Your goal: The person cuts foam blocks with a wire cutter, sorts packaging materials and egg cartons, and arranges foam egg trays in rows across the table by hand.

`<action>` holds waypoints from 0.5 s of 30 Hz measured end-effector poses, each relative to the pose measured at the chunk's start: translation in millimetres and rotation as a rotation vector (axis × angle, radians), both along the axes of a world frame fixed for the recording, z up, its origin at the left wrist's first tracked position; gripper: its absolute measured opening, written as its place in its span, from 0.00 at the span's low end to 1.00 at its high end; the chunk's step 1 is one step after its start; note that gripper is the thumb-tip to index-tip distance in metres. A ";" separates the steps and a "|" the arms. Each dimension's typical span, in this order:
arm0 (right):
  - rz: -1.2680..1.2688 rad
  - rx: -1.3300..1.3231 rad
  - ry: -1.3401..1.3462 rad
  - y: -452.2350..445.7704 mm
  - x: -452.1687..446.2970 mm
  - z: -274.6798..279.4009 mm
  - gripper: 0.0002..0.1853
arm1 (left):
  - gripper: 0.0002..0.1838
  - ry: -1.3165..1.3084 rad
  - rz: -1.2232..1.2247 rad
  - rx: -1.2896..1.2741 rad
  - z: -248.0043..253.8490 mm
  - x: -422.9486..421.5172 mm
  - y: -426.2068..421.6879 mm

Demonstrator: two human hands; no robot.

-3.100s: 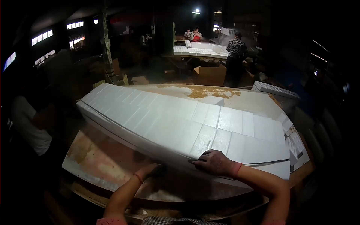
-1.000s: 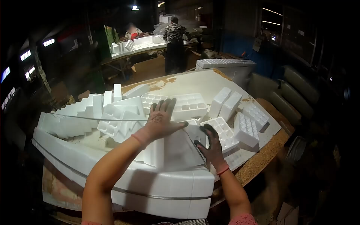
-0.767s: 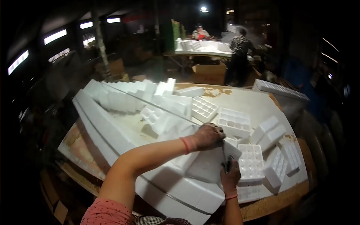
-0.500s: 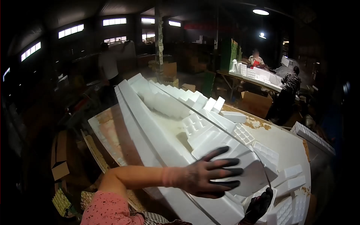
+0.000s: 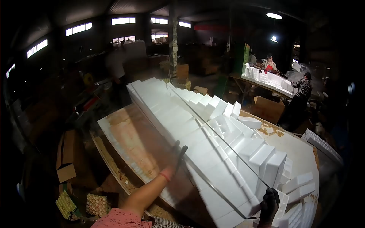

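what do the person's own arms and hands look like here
The left hand appears gloved and dark-tipped, with a reddish band at the wrist; the left sleeve is pink with dark specks, the forearm below it bare. The right hand looks black-gloved; its sleeve is out of view.

Long row of white rectangular foam trays point(image 5: 205, 148) just R of L hand point(image 5: 176, 160); thin dark strap point(image 5: 220, 136) taut from R hand point(image 5: 269, 203) twd row's far end.

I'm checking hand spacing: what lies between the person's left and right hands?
In the head view, part of the long stack of white blocks lies between the left hand and the right hand, with a thin strap along it.
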State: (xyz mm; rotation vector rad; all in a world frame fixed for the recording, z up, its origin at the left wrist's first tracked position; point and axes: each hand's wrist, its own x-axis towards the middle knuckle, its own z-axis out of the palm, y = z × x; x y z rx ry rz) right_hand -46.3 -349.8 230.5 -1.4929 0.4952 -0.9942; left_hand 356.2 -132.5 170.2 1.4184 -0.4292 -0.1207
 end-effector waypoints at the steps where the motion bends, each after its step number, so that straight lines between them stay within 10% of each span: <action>1: -0.014 0.112 -0.196 12.0 -10.0 -20.3 0.16 | 0.36 -0.005 -0.055 -0.033 -13.2 21.7 -7.8; 4: 0.215 0.728 -0.760 51.6 -32.2 -57.3 0.23 | 0.38 -0.543 -0.046 0.372 17.7 14.4 -42.4; 7: -0.077 0.608 -0.883 72.0 -6.5 -43.2 0.18 | 0.36 -0.143 -0.685 0.181 66.0 2.2 -57.9; 9: -0.848 0.249 -0.399 69.2 14.2 -42.1 0.10 | 0.35 0.053 -0.728 0.161 65.8 11.2 -72.9; 11: -0.893 0.012 -0.153 106.9 -22.9 -61.7 0.12 | 0.25 -0.014 -0.577 -0.170 77.6 8.2 -62.8; 15: -0.930 -0.417 0.439 209.4 -68.9 -140.5 0.16 | 0.34 -0.892 -0.087 0.003 38.7 -33.2 81.4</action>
